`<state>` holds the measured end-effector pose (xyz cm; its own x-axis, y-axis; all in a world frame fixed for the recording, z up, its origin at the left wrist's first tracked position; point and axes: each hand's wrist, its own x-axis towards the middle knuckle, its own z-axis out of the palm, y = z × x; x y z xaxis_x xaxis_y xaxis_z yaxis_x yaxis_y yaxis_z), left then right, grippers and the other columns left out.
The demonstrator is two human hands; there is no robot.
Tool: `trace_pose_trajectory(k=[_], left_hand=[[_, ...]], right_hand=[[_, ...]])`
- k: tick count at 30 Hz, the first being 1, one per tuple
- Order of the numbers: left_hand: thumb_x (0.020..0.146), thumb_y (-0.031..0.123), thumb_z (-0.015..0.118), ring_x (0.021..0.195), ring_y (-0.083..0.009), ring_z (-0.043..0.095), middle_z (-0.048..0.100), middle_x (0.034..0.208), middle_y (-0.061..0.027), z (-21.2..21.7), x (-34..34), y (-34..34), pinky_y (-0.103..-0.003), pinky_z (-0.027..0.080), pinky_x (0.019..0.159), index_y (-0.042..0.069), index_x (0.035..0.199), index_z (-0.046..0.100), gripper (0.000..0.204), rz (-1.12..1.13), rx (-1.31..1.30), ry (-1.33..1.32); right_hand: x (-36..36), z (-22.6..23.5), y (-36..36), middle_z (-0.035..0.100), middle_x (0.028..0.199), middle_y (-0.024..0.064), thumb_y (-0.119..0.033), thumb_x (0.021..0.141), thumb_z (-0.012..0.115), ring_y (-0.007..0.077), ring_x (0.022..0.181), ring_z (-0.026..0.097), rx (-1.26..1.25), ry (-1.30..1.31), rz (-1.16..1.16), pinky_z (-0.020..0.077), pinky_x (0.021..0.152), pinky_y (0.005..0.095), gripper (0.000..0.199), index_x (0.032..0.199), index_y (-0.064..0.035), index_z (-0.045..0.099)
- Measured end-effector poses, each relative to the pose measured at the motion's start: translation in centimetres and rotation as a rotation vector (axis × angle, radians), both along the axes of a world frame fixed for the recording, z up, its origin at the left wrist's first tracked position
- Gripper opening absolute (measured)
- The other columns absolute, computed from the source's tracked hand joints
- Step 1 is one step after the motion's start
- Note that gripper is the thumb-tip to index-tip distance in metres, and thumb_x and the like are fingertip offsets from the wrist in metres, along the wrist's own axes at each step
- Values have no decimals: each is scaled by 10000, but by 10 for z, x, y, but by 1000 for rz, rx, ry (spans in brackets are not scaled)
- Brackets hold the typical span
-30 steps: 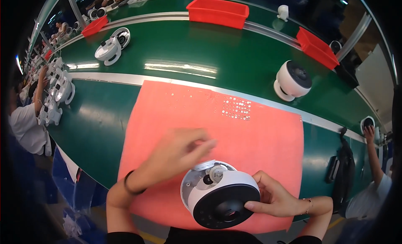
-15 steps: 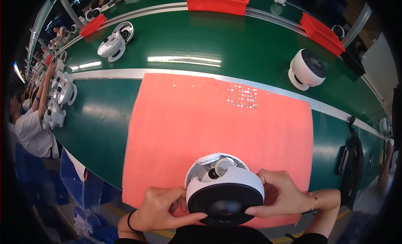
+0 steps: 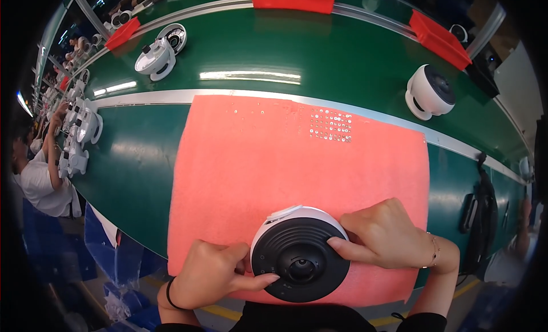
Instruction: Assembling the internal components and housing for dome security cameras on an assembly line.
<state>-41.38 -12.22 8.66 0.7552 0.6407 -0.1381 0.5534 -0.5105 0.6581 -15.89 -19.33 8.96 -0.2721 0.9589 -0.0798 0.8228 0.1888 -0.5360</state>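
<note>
A round white camera housing with a black ringed front (image 3: 302,235) rests at the near edge of the pink foam mat (image 3: 240,166), its lens facing up toward me. My left hand (image 3: 211,272) grips its lower left rim, thumb on the black face and fingers curled at the side. On the upper right rim my right hand (image 3: 382,235) holds it the same way, thumb over the black front. A white tab sticks out at the far edge of the housing. The inside of the housing is hidden by the front.
Small screws (image 3: 331,125) stand in rows at the mat's far side. Beyond lies a green conveyor belt (image 3: 251,52) carrying a finished-looking white camera (image 3: 431,92) and an opened one (image 3: 157,58). Red bins (image 3: 294,0) line the back. A co-worker (image 3: 43,172) sits at left beside white camera parts.
The black front has tipped from facing me to facing upward, covering the inner parts seen before. My right hand moved up and slightly left with it. The belt camera shifted right.
</note>
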Motion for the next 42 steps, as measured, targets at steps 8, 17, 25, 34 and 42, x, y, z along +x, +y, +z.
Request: trace_pose_trajectory(k=[8,17,25,34,42], left_hand=[[633,367,757,404,-190,561,526,450,-59,-2,0,0,-269,437,388,27,555,513,426,-33,73,10],[592,299,765,387,-164,545,531,440,-50,-3,0,-9,-238,408,389,30,551,529,360,73,49,-31],[668,338,733,388,-178,544,531,448,-62,-7,-7,-7,-260,419,388,26,539,521,399,143,-23,-55],[692,339,716,417,-206,565,547,475,-93,-1,-18,3,-279,449,423,5,572,537,397,86,-56,5],[630,299,734,386,-174,537,516,445,-75,2,-24,10,-260,405,395,11,568,538,354,84,-35,-39]], right_hand=[[3,-12,5,462,430,60,-410,780,571,229,355,459,158,6,27,328,342,327,429,533,-66,507],[1,-12,4,507,489,78,-375,796,559,254,418,498,124,100,-11,370,392,339,389,580,-54,525],[-8,-1,9,470,504,107,-284,825,522,276,461,489,-36,62,-47,383,458,336,308,644,-36,533],[-24,12,11,536,547,78,-389,797,559,238,448,514,-6,-210,2,377,426,348,363,659,-54,577],[-58,26,12,556,978,75,-260,711,659,223,821,537,403,37,272,416,671,332,352,1000,-63,622]])
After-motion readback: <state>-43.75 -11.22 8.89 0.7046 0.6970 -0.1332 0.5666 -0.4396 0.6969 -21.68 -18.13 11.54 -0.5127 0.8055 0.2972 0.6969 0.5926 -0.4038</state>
